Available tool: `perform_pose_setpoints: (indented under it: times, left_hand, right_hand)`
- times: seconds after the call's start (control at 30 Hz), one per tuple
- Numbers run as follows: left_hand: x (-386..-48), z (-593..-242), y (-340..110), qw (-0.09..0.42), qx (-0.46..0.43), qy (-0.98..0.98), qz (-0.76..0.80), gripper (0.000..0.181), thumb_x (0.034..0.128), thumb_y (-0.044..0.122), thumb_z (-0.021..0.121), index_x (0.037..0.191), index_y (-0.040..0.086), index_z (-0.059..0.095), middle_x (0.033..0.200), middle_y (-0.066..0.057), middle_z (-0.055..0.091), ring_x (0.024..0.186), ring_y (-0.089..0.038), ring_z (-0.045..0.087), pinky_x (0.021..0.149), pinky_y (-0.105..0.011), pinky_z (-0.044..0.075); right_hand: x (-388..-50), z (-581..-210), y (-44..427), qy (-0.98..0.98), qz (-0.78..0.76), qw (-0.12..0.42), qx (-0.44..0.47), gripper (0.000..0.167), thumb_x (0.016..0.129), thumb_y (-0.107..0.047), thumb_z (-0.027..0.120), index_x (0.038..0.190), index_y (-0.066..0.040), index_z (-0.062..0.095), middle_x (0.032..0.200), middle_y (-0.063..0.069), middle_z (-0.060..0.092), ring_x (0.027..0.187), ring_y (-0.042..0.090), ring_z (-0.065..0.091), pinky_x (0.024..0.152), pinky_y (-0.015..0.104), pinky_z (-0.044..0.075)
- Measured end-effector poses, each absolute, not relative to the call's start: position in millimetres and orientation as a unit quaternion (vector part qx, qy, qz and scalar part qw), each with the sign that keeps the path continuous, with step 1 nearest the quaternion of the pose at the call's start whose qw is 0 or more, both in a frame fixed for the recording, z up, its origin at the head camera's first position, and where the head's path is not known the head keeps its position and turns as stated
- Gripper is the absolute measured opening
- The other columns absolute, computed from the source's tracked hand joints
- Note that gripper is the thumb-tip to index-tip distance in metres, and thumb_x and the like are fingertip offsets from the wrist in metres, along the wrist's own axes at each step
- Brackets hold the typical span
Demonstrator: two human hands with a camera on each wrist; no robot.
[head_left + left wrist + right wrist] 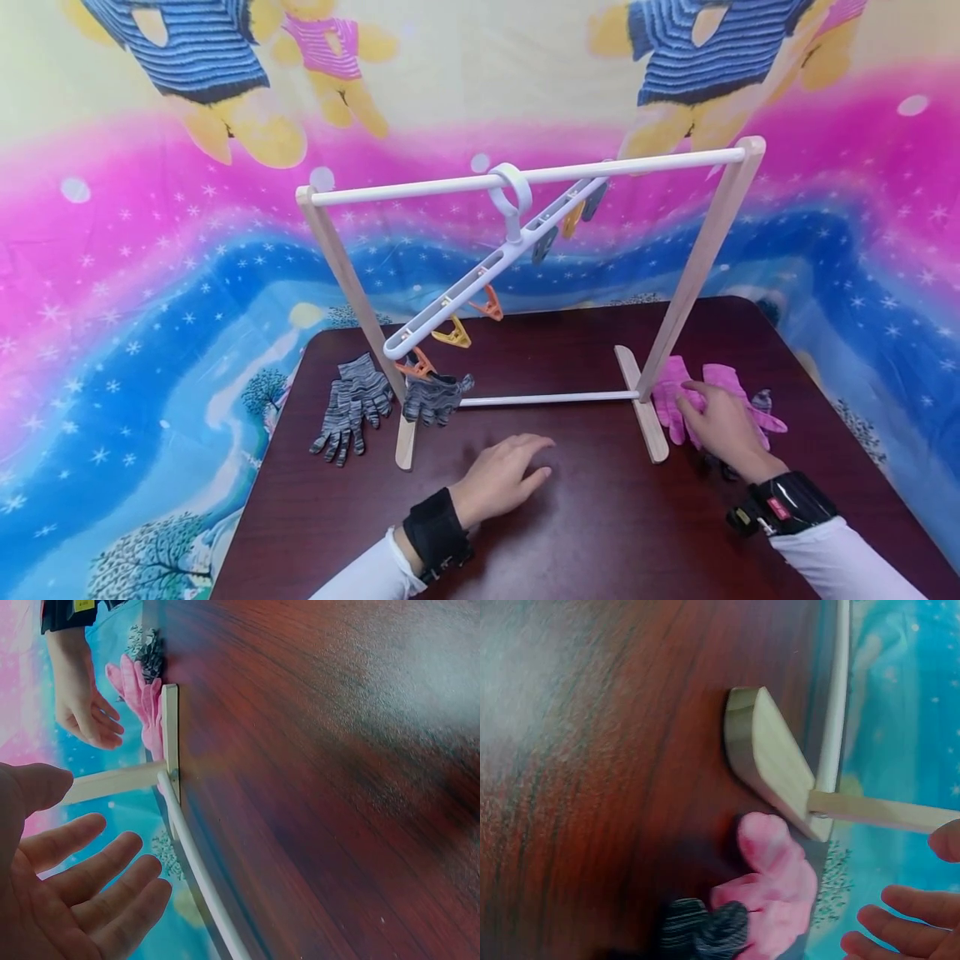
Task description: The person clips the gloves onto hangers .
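My right hand (723,425) hovers over the pink gloves (667,387) on the right of the table. Its fingers are loosely bent and hold nothing; the left wrist view shows that hand (79,705) apart from the gloves (139,694). Relaxed and holding nothing, my left hand (506,475) is above the table in front of the rack. A white clip hanger (480,275) hangs on the rack's top bar (420,190), its near left end tilted down. From the orange clip (415,364) at that end hangs a grey striped glove (433,398).
Grey striped gloves (352,400) lie left of the rack. Dark striped gloves (705,930) lie partly under the pink ones. Several orange, yellow and grey clips line the hanger. The rack's wooden feet (651,429) stand on the dark red table (585,517); a printed cloth (165,250) hangs behind.
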State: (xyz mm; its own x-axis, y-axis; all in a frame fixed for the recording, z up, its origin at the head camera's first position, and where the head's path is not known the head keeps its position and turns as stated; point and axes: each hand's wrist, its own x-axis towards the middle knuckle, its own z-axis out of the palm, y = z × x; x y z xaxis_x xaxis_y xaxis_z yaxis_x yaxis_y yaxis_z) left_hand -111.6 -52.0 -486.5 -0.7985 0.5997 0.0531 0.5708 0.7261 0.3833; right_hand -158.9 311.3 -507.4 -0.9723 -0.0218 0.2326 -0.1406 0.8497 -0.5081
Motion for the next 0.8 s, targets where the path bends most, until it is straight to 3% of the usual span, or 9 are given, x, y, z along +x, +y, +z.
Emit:
perform_pose_setpoints:
  times: [0.37, 0.8]
  left_hand:
    - [-110.5, -489.2, -39.5, 0.036, 0.345, 0.92, 0.184, 0.041, 0.1006, 0.033, 0.06, 0.138, 0.017, 0.06, 0.136, 0.0, 0.066, 0.126, -0.013, 0.062, 0.1, -0.031, 0.053]
    - [-106.7, -489.5, -33.6, 0.054, 0.356, 0.914, 0.185, 0.04, 0.1005, 0.031, 0.061, 0.138, 0.017, 0.06, 0.135, 0.001, 0.066, 0.126, -0.012, 0.062, 0.101, -0.031, 0.052]
  right_hand:
    - [-171.5, -521.2, 317.8, -0.956, 0.284, 0.057, 0.037, 0.044, 0.101, -0.023, 0.058, 0.129, 0.011, 0.06, 0.049, -0.001, 0.047, 0.039, 0.013, 0.047, 0.048, 0.028, 0.039]
    - [-181.0, -524.9, 316.0, -0.961, 0.258, 0.057, 0.083, 0.036, 0.102, -0.017, 0.055, 0.121, 0.012, 0.063, 0.053, -0.002, 0.051, 0.037, 0.007, 0.046, 0.05, 0.028, 0.043]
